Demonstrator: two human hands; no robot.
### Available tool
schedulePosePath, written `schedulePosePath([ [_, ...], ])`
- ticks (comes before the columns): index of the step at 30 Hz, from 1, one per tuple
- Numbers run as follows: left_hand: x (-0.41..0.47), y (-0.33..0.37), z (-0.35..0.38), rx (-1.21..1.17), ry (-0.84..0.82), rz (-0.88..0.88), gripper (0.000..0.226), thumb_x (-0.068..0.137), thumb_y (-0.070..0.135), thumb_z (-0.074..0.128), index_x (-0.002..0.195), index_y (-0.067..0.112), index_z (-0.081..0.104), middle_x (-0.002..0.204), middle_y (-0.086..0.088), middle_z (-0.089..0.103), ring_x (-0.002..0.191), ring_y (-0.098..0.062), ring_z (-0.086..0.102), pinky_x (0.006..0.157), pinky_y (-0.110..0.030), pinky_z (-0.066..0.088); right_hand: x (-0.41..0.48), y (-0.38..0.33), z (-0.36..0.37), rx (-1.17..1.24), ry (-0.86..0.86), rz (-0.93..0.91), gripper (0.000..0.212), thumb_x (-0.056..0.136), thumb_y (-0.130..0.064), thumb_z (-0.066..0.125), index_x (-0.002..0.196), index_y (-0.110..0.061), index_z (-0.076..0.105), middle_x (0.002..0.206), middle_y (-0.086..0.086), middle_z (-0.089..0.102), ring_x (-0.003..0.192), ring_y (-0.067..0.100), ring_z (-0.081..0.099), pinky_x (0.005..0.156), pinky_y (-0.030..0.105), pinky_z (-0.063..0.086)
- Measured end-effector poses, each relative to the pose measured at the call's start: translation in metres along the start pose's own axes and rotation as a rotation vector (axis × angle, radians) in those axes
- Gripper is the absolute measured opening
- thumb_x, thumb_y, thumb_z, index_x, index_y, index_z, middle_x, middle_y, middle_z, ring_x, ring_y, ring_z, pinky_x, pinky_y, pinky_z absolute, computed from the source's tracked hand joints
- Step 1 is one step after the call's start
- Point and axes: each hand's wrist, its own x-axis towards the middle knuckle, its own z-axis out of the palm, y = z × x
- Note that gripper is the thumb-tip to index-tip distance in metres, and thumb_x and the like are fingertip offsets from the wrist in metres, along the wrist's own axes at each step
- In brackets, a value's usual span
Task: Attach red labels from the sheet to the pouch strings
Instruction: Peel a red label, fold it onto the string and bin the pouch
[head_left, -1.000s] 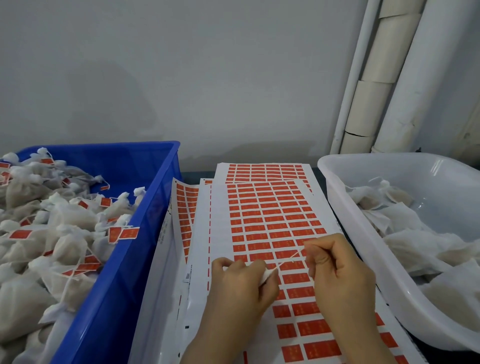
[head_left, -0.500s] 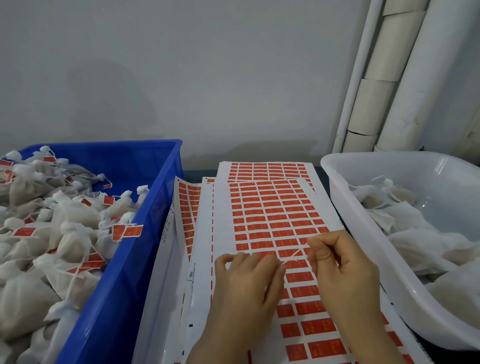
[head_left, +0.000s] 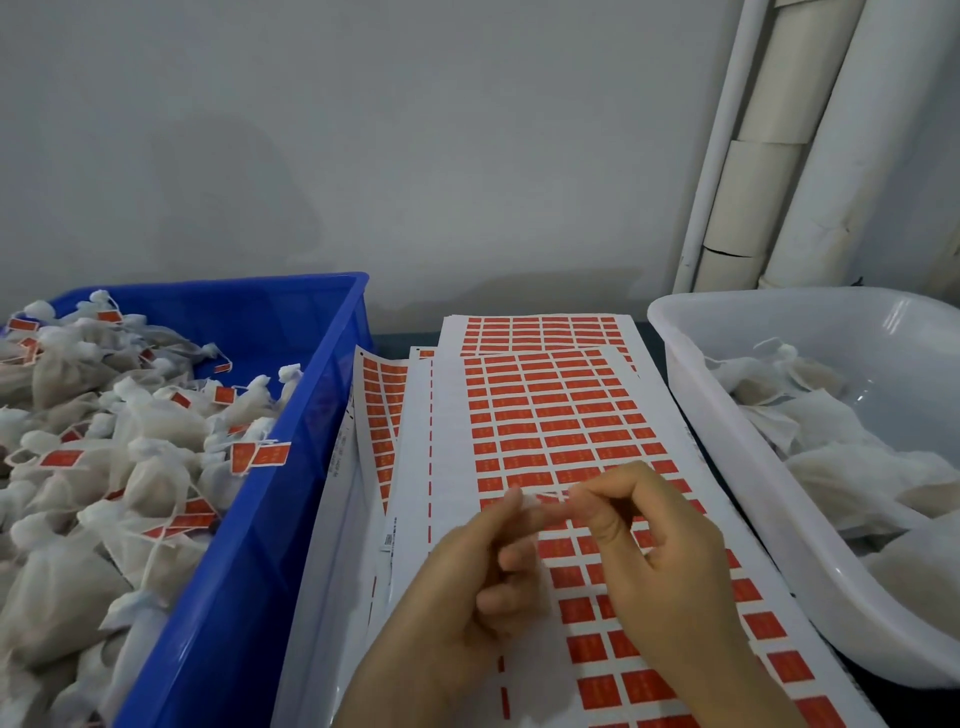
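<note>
Red label (head_left: 546, 500), blurred, is pinched between the fingertips of the left hand (head_left: 467, 587) and right hand (head_left: 665, 566). It is just above the label sheet (head_left: 550, 415), between the blue crate (head_left: 291, 493) and the white tub (head_left: 743, 467). The pouch string cannot be made out. The fold probably needs square edges and firm pressing.

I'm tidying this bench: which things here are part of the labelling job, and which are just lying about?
In the job:
red label, pinched between left hand and right hand
label sheets
labelled pouches in blue crate
plain pouches in white tub

Lying about:
white pipes by the wall
</note>
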Motion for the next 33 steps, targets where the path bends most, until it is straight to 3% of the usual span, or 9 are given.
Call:
schedulePosePath([
  [4, -0.005, 0.002, -0.003, -0.398, -0.187, -0.028, 0.032, 0.081, 0.028, 0.058, 0.08, 0.002, 0.076, 0.045, 0.002, 0.044, 0.029, -0.006, 0.035, 0.028, -0.013, 0.028, -0.005, 0.001, 0.001, 0.024, -0.077, -0.067, 0.009, 0.084, -0.032, 0.052, 0.082, -0.041, 0.047, 0.075, -0.033, 0.051, 0.08, -0.009, 0.055, 0.068, 0.0, 0.041],
  [8, -0.006, 0.005, -0.006, -0.444, -0.196, -0.009, 0.04, 0.085, 0.03, 0.051, 0.066, 0.004, 0.074, 0.042, 0.005, 0.042, 0.026, -0.005, 0.035, 0.028, -0.012, 0.026, -0.007, 0.004, 0.0, 0.054, -0.151, -0.069, 0.01, 0.085, -0.028, 0.052, 0.08, -0.036, 0.049, 0.072, -0.027, 0.052, 0.076, -0.001, 0.055, 0.067, 0.006, 0.044],
  [14, -0.005, 0.008, -0.006, 0.118, 0.03, 0.03, 0.044, 0.093, 0.036, 0.048, 0.057, 0.014, 0.057, 0.043, 0.0, 0.04, 0.03, -0.009, 0.034, 0.032, -0.012, 0.03, -0.006, 0.009, -0.001, 0.081, -0.226, -0.002, 0.012, 0.086, -0.027, 0.049, 0.077, -0.035, 0.049, 0.085, -0.016, 0.055, 0.087, 0.006, 0.053, 0.075, 0.009, 0.043],
  [19, -0.002, 0.001, 0.002, 0.632, 0.135, 0.074, 0.035, 0.096, 0.039, 0.046, 0.075, 0.012, 0.056, 0.045, 0.002, 0.051, 0.035, -0.011, 0.048, 0.044, -0.019, 0.041, -0.004, 0.011, 0.0, 0.063, -0.233, 0.098, 0.013, 0.087, -0.038, 0.044, 0.077, -0.033, 0.049, 0.081, -0.017, 0.054, 0.087, 0.001, 0.051, 0.075, 0.006, 0.04],
  [22, -0.003, 0.0, 0.001, 0.737, 0.058, 0.06, 0.036, 0.097, 0.039, 0.043, 0.073, 0.014, 0.053, 0.045, 0.005, 0.051, 0.038, -0.011, 0.053, 0.047, -0.02, 0.043, -0.003, 0.012, -0.001, 0.067, -0.291, 0.163, 0.015, 0.081, -0.044, 0.041, 0.078, -0.034, 0.051, 0.09, -0.021, 0.057, 0.096, -0.005, 0.05, 0.076, 0.003, 0.039],
  [24, -0.006, 0.001, -0.002, 0.77, -0.043, 0.037, 0.036, 0.096, 0.034, 0.043, 0.066, 0.017, 0.051, 0.045, 0.005, 0.05, 0.04, -0.011, 0.055, 0.046, -0.02, 0.042, -0.003, 0.012, -0.003, 0.127, -0.377, 0.19, 0.018, 0.08, -0.047, 0.041, 0.08, -0.035, 0.053, 0.108, -0.035, 0.053, 0.107, -0.014, 0.045, 0.077, 0.001, 0.038],
  [26, -0.008, 0.003, -0.007, 0.794, -0.13, 0.026, 0.036, 0.094, 0.03, 0.045, 0.061, 0.017, 0.052, 0.047, 0.004, 0.051, 0.043, -0.011, 0.058, 0.046, -0.02, 0.042, -0.004, 0.011, -0.005, 0.242, -0.482, 0.199, 0.02, 0.083, -0.049, 0.041, 0.082, -0.034, 0.055, 0.119, -0.039, 0.049, 0.116, -0.015, 0.041, 0.085, 0.006, 0.038],
  [30, -0.009, 0.008, -0.015, 0.787, -0.233, 0.04, 0.016, 0.088, 0.025, 0.054, 0.08, 0.012, 0.057, 0.055, 0.004, 0.056, 0.049, -0.013, 0.064, 0.048, -0.019, 0.045, -0.006, 0.01, -0.005, 0.393, -0.625, 0.198, 0.02, 0.087, -0.046, 0.043, 0.089, -0.032, 0.057, 0.12, -0.029, 0.057, 0.116, -0.004, 0.05, 0.093, 0.019, 0.045],
  [33, -0.009, 0.01, -0.019, 0.845, -0.189, 0.018, 0.011, 0.09, 0.02, 0.056, 0.091, 0.011, 0.062, 0.061, 0.004, 0.062, 0.059, -0.014, 0.068, 0.049, -0.018, 0.047, -0.008, 0.011, -0.001, 0.295, -0.649, 0.189, 0.009, 0.092, -0.036, 0.046, 0.087, -0.039, 0.054, 0.114, -0.032, 0.056, 0.109, -0.008, 0.051, 0.089, 0.013, 0.046],
])
